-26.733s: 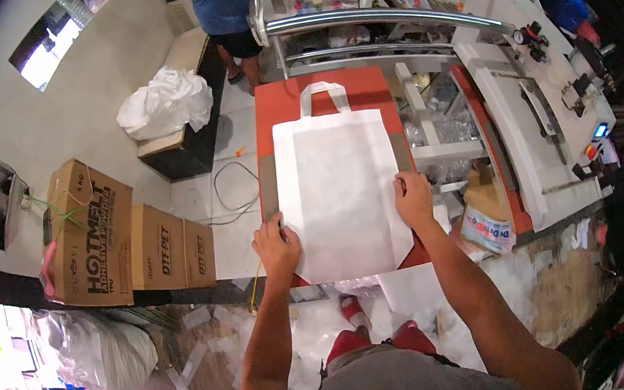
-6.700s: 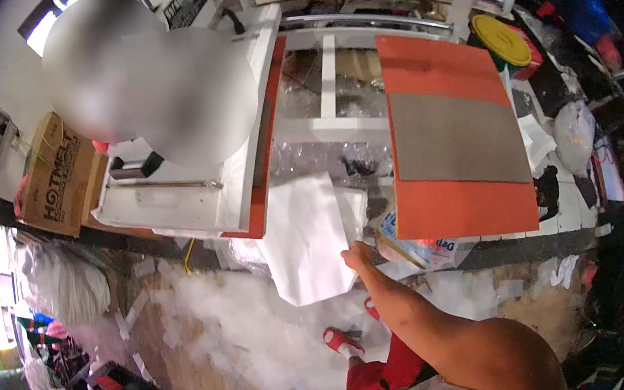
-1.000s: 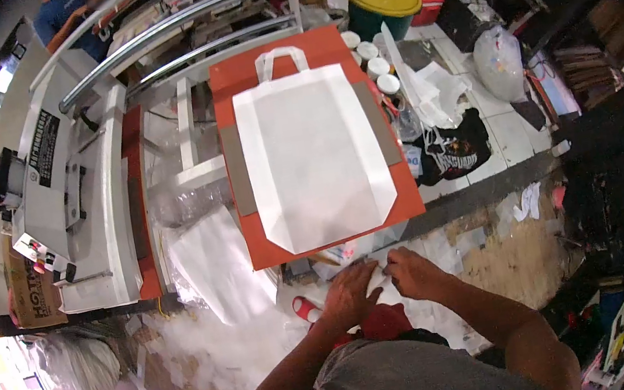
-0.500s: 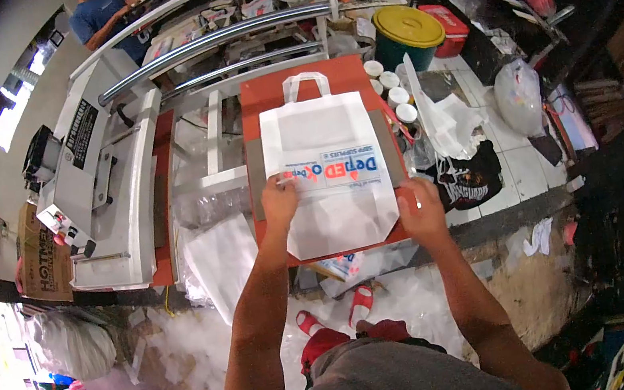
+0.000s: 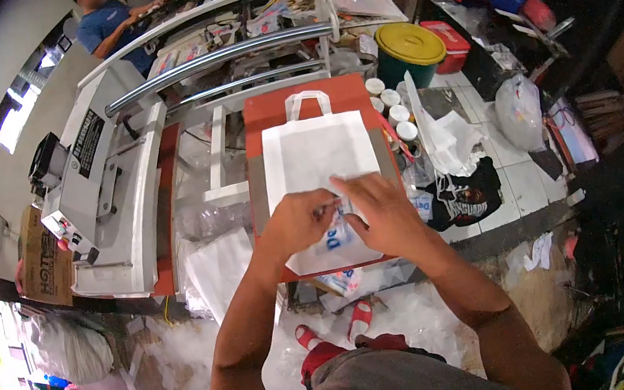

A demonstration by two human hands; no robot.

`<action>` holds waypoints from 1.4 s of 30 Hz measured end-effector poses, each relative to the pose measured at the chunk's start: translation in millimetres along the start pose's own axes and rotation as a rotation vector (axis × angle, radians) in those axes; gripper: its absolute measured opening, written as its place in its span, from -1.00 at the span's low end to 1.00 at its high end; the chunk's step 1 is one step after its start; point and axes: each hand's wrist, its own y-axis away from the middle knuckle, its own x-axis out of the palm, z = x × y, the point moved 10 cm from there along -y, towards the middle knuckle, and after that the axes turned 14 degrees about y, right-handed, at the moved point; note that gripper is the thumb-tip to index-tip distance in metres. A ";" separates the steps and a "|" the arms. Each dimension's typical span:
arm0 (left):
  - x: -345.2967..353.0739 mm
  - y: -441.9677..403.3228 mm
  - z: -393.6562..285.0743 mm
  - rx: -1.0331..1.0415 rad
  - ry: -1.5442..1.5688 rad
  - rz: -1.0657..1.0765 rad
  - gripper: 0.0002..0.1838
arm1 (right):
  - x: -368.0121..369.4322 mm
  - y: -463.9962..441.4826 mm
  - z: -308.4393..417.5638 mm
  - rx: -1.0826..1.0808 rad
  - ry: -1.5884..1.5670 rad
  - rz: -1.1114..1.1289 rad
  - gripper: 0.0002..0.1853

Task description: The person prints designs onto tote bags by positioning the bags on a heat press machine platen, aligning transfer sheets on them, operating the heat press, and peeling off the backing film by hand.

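A white tote bag (image 5: 317, 150) lies flat on the red press bed (image 5: 345, 91), its handles pointing away from me. Over its lower half my left hand (image 5: 302, 221) is closed, fingers curled on what looks like a clear printed film (image 5: 334, 234). Blue lettering shows on the film between my hands, but most of it is hidden. My right hand (image 5: 381, 213) is close beside the left, thumb and forefinger apart, at the film's right side. Another printed piece (image 5: 423, 202) lies right of the bag, by a black printed cloth (image 5: 466, 192).
A white heat press (image 5: 114, 192) with metal rails stands on the left. White-lidded jars (image 5: 399, 114) and a green bin with a yellow lid (image 5: 410, 43) stand at the right. White sheets (image 5: 222, 265) hang at the front edge. A person in blue (image 5: 109, 27) works beyond.
Both hands have come together over the bag from its two sides. The lettering that lay flat across the bag now appears tilted and lower, between my hands.
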 end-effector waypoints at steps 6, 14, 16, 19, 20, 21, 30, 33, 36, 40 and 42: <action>-4.8 33.1 58.9 -0.107 0.365 -0.105 -0.65 | 55.2 1.1 -101.6 0.291 -0.521 -0.014 -0.86; 11.3 87.9 234.4 -0.642 0.747 -0.469 -0.38 | 205.0 110.7 -171.6 1.025 -0.859 -0.041 -0.77; -10.8 71.4 252.4 -0.430 0.477 -0.580 -0.40 | 212.4 102.6 -177.4 0.881 -0.766 -0.145 -0.73; -28.7 43.8 239.9 -0.414 0.344 -0.624 -0.48 | 135.0 68.1 -144.1 0.675 -0.261 -0.224 -0.68; -36.6 36.2 235.9 -0.403 0.227 -0.645 -0.52 | 129.2 58.7 -131.8 0.550 -0.154 -0.196 -0.64; -40.0 28.2 238.2 -0.403 0.228 -0.645 -0.52 | 125.9 51.0 -118.7 0.426 -0.048 -0.168 -0.60; -36.9 29.1 184.6 -0.138 -0.320 -0.552 -0.59 | 175.0 48.7 -105.7 0.280 0.086 0.029 -0.51; -8.1 47.7 167.0 -0.093 -0.431 -0.411 -0.54 | 179.0 52.7 -104.3 0.271 0.110 0.014 -0.51; 2.0 57.7 160.7 0.006 -0.563 -0.446 -0.49 | 178.5 51.4 -103.1 0.267 0.120 0.025 -0.49; 4.9 58.5 167.7 -0.031 -0.588 -0.449 -0.47 | 178.6 52.1 -103.6 0.293 0.121 0.039 -0.47; 4.9 58.2 165.4 -0.042 -0.597 -0.443 -0.47 | 178.6 51.5 -103.5 0.287 0.129 0.038 -0.46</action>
